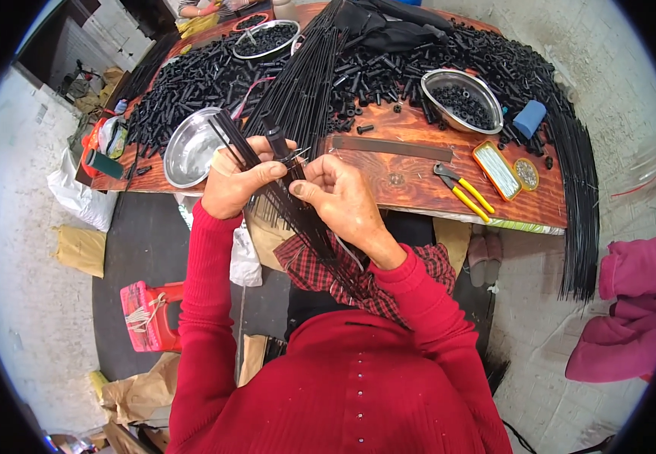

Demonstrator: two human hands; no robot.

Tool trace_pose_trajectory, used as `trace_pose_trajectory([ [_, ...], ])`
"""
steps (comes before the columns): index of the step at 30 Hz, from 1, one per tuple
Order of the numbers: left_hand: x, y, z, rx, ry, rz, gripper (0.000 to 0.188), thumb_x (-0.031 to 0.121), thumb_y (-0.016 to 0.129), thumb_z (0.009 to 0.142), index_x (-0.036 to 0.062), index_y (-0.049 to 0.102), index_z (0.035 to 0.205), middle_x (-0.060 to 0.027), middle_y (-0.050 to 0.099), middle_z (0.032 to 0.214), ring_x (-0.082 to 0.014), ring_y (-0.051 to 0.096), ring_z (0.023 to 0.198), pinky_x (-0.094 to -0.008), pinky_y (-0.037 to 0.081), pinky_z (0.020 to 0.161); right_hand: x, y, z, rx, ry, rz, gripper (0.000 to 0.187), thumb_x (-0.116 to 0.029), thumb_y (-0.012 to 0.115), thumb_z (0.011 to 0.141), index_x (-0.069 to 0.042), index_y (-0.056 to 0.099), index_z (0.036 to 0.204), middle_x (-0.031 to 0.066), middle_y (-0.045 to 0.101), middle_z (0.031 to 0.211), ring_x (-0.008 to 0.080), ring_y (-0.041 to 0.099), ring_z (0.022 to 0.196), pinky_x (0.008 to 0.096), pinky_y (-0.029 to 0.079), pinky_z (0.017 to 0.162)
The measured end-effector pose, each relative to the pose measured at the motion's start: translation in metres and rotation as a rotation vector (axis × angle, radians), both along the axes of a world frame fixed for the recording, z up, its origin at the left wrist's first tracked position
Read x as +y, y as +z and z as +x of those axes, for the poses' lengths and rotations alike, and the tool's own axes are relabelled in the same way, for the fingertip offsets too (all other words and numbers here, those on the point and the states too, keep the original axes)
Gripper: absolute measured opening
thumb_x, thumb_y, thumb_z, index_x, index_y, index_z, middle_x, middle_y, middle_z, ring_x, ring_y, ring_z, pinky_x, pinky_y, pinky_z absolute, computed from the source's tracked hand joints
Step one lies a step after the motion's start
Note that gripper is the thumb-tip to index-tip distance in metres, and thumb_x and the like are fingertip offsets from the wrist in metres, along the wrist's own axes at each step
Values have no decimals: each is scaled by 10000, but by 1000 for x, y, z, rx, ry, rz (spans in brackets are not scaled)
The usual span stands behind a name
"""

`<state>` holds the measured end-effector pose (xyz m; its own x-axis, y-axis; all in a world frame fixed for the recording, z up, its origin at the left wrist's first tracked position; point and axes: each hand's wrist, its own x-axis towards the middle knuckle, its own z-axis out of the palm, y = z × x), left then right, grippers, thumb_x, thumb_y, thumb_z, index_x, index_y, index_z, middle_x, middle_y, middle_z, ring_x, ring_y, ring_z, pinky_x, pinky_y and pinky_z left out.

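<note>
- Head view, the grip: the left hand (pixel 235 181) is closed round a sheaf of thin black rods (pixel 314 242), its thumb pressed across them beside an upright black tube (pixel 273 140).
- The right hand (pixel 347 208) has thumb and forefinger drawn close together at the tube's lower end; whether they pinch the tube or a rod, I cannot tell.
- The rods slant from 11 o'clock down to 5 o'clock, passing over a checked cloth (pixel 294 257) on the lap.
- Counts, clock taken from the hands: three metal bowls, one near 10 o'clock (pixel 194 151), one at 12 (pixel 267 53), one at 2 (pixel 484 92); the last two hold small black parts.
- One flat bar (pixel 392 148) between 2 and 3; one pair of pliers (pixel 470 198), one tin (pixel 497 171) and one round dish (pixel 526 174) near 3; one blue block (pixel 529 119) just above those.
- The black pieces (pixel 192 87) heaped behind are too many to count.
- Edges: the hands work at the near edge of the wooden table (pixel 397 185); bare wood shows between the right hand and the pliers.
- Long rods (pixel 579 219) hang past the table's right end at 3 o'clock.
</note>
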<state>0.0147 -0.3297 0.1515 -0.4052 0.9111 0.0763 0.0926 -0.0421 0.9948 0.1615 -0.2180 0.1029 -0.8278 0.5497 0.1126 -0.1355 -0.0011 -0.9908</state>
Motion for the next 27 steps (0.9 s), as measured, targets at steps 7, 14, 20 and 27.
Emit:
trace_pose_trajectory([
  [7, 4, -19, 5, -256, -10, 139, 400, 94, 683, 835, -68, 566, 1181, -148, 682, 985, -189, 659, 882, -298, 522, 816, -1, 5, 1, -10, -97, 154, 199, -70, 729, 786, -29, 536, 759, -6, 546, 641, 51, 478, 592, 244, 396, 526],
  [14, 5, -13, 11, -220, -19, 123, 440, 63, 673, 831, -71, 536, 1227, -142, 671, 1023, -186, 652, 912, -299, 526, 829, -6, 15, 8, -40, -242, 343, 242, -136, 766, 749, -17, 558, 724, 47, 575, 610, 102, 524, 547, 287, 423, 518],
  [20, 6, -15, 6, -187, -10, 114, 400, 22, 674, 815, -68, 565, 1189, -125, 678, 996, -168, 657, 870, -285, 536, 784, 10, 17, 10, 21, -229, 589, 298, -258, 734, 798, -11, 587, 719, 94, 617, 615, 171, 601, 531, 320, 437, 497],
  [27, 8, -14, 8, -146, 39, 76, 377, 11, 681, 806, -60, 591, 1166, -91, 685, 970, -133, 649, 848, -262, 521, 786, 24, 2, 3, 11, -134, 419, 394, -338, 534, 964, -13, 597, 752, 42, 531, 567, 98, 504, 518, 280, 384, 490],
])
